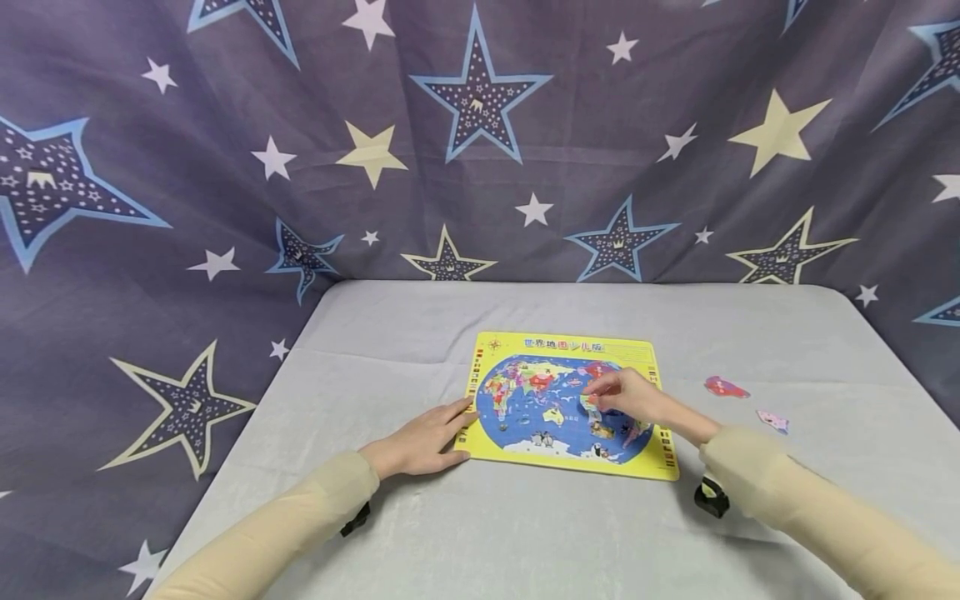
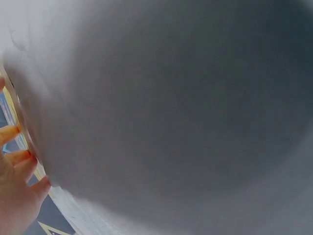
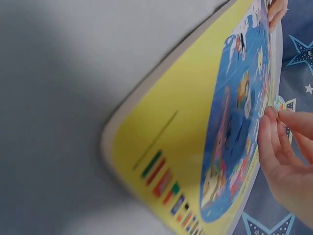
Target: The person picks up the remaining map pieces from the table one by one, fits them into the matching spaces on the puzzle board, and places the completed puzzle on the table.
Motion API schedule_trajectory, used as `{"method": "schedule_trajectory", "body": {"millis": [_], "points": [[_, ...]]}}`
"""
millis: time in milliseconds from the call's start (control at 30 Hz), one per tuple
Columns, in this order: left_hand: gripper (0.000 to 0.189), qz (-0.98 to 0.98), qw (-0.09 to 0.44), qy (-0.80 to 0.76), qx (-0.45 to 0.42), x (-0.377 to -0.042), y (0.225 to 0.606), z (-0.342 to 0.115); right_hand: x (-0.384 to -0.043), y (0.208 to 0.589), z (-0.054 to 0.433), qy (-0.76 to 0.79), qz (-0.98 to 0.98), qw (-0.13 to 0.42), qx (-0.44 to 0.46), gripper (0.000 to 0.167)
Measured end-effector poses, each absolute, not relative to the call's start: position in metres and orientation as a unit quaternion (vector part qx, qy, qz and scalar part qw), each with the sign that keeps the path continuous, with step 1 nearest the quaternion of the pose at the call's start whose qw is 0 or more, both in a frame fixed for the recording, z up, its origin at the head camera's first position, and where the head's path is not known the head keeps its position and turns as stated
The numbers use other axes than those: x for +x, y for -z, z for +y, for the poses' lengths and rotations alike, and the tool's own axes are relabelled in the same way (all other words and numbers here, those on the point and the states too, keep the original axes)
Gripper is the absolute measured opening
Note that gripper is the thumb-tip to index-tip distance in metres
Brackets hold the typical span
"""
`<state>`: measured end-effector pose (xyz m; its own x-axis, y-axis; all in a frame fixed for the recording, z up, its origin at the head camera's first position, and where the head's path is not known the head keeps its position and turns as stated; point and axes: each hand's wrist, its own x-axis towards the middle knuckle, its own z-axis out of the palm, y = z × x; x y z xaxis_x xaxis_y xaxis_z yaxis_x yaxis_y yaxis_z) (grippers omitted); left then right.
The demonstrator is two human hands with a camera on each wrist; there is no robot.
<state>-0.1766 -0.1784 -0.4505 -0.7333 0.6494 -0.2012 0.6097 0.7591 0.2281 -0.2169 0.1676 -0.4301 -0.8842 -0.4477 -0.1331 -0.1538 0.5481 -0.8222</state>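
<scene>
Grey-covered table (image 1: 540, 533): yellow map board (image 1: 651, 469) lying flat; red piece (image 1: 726, 387), pinkish piece (image 1: 772, 421) apart to right.

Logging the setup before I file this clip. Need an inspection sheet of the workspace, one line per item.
Surface: light grey cloth, lightly creased.
Job's things: world map puzzle board lying flat; red-pink puzzle piece and pale pink puzzle piece loose on the cloth, right of the board.
Clutter: nothing seen.
Grippers: bare hands; left hand rests at the board's left edge; right hand pinches a small multicoloured piece over the map's right half.
Cables: nothing seen.
Surroundings: dark star-print curtain behind and at the left.
</scene>
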Motion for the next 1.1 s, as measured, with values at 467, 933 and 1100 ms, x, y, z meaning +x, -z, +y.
{"method": "schedule_trajectory", "body": {"millis": [467,933,1100], "points": [[0.062,0.929,0.142,-0.073,0.334,-0.176,0.449,-0.178,-0.228,0.431,0.138,0.444,0.865,0.156,-0.174,0.018],[0.062,0.928,0.137,-0.076,0.338,-0.176,0.450,-0.177,-0.232,0.433,0.105,0.486,0.828,0.189,-0.206,0.022],[0.062,0.928,0.133,-0.075,0.340,-0.176,0.451,-0.178,-0.234,0.435,0.094,0.500,0.817,0.191,-0.216,0.021]]}}
